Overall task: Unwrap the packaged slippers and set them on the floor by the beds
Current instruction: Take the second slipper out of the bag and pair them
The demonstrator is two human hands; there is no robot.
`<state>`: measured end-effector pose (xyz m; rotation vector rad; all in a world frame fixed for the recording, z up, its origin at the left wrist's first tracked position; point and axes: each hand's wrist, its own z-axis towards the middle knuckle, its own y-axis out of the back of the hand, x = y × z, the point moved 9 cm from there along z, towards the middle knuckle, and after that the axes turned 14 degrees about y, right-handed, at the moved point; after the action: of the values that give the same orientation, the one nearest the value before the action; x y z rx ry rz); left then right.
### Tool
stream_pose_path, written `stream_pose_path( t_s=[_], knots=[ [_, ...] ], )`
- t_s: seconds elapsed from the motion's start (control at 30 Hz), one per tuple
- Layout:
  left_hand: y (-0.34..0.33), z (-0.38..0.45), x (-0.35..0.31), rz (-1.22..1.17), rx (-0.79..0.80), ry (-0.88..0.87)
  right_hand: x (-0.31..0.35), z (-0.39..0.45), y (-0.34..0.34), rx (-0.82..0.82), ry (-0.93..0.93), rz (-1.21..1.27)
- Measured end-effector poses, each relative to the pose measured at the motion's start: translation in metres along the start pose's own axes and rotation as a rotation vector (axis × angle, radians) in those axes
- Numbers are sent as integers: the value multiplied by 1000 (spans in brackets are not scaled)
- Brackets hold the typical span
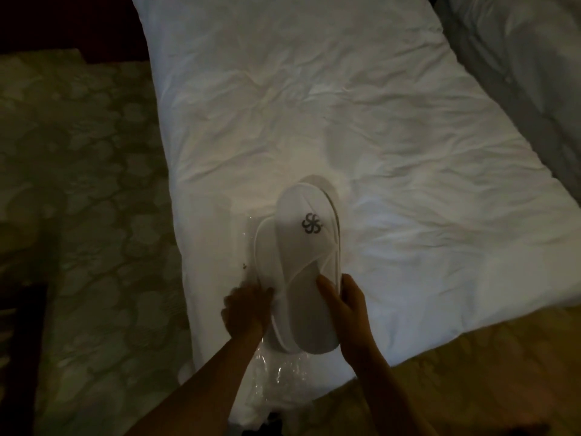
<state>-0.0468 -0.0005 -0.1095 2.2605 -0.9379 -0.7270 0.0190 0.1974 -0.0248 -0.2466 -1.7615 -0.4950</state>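
Note:
A pair of white slippers [306,247] with a dark flower logo is held stacked above the near corner of the white bed [345,121]. My right hand [345,309] grips the top slipper at its heel side, thumb on the insole. My left hand [246,309] pinches the left edge of the lower slipper, which still lies partly in clear plastic wrap [251,234]. More crumpled clear wrap [283,372] hangs below the heels, near the bed's corner.
Patterned carpet [88,215] covers the floor left of the bed and at the lower right. A second bed [528,73] with grey-white bedding stands at the upper right. A dark piece of furniture [22,341] edges the lower left.

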Motion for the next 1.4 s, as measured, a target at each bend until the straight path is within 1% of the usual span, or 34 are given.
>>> stream_pose_path(
  t_s=[0.03, 0.07, 0.13, 0.17, 0.2, 0.23, 0.27, 0.3, 0.33, 0.37, 0.43, 0.47, 0.53, 0.6, 0.7, 0.8, 0.9, 1.03, 1.07, 1.17, 1.27, 1.37, 1.4],
  knots=[
    [13, -4, 0, 64, -96, 24, 5, 0, -3, 14, 7, 24],
    [25, -8, 0, 33, -155, 39, 11, -1, -6, 27, 8, 46],
    [51, -21, -7, -229, -234, -29, 19, -1, -14, 50, -2, 88],
    [64, -29, -12, -405, -232, -90, 24, -1, -19, 62, -5, 108],
    [74, -35, -17, -590, -174, -138, 30, -1, -25, 76, -8, 124],
    [80, -41, -22, -743, -54, -163, 36, -2, -32, 90, -8, 137],
    [83, -48, -30, -850, 107, -174, 42, -2, -40, 103, 0, 144],
    [83, -54, -36, -910, 264, -154, 49, -1, -47, 115, 15, 148],
    [82, -59, -36, -962, 390, -104, 55, -1, -53, 124, 31, 153],
    [83, -64, -33, -1032, 482, -41, 62, -1, -60, 135, 48, 159],
    [87, -69, -22, -1171, 621, 71, 74, -3, -75, 170, 74, 164],
    [91, -70, -18, -1219, 681, 99, 80, -5, -83, 194, 86, 161],
    [102, -73, -10, -1264, 745, 93, 93, -11, -98, 240, 120, 128],
    [116, -71, -1, -1298, 738, 57, 102, -17, -112, 267, 141, 72],
    [143, -71, 6, -1335, 712, -68, 119, -21, -132, 278, 201, -21],
    [168, -69, 16, -1328, 639, -163, 134, -26, -149, 235, 226, -43],
    [186, -67, 31, -1361, 587, -201, 143, -32, -163, 191, 227, -105],
    [210, -68, 58, -1342, 508, -229, 144, -43, -181, 182, 185, -274],
    [215, -69, 65, -1336, 489, -236, 144, -47, -185, 185, 177, -268],
    [231, -70, 87, -1342, 429, -201, 144, -60, -198, 191, 167, -148],
    [252, -71, 106, -1324, 356, -200, 144, -72, -211, 206, 105, -23],
    [269, -74, 115, -1288, 351, -202, 150, -83, -228, 256, 61, 148],
    [274, -74, 117, -1277, 347, -209, 152, -85, -232, 266, 61, 161]
  ],
)
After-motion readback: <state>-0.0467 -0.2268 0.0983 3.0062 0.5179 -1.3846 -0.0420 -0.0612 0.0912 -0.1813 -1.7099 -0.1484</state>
